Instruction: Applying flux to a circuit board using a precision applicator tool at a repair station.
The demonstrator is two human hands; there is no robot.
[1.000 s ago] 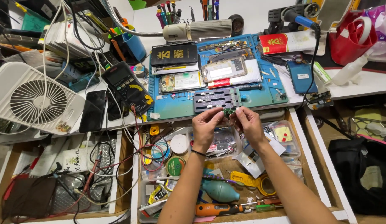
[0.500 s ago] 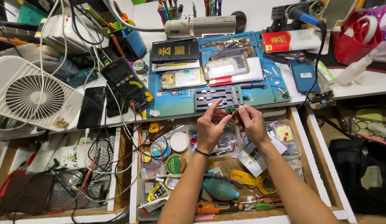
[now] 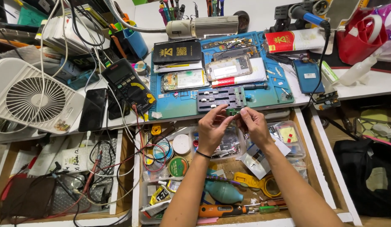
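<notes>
Both hands, left hand point(image 3: 213, 128) and right hand point(image 3: 253, 124), pinch one small green part point(image 3: 233, 112) above the open drawer point(image 3: 319, 168); red packet point(image 3: 294, 40) lies on the blue mat point(image 3: 262, 94).

Bare forearms, no sleeves; left hand point(image 3: 213, 128) wears a thin, seemingly black wristband.

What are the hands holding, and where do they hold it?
Both the left hand and right hand pinch a tiny green part by its ends, between fingertips; what it is cannot be told.

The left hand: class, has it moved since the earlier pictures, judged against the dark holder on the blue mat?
No. The left hand remains just below the dark holder on the blue mat.
</notes>
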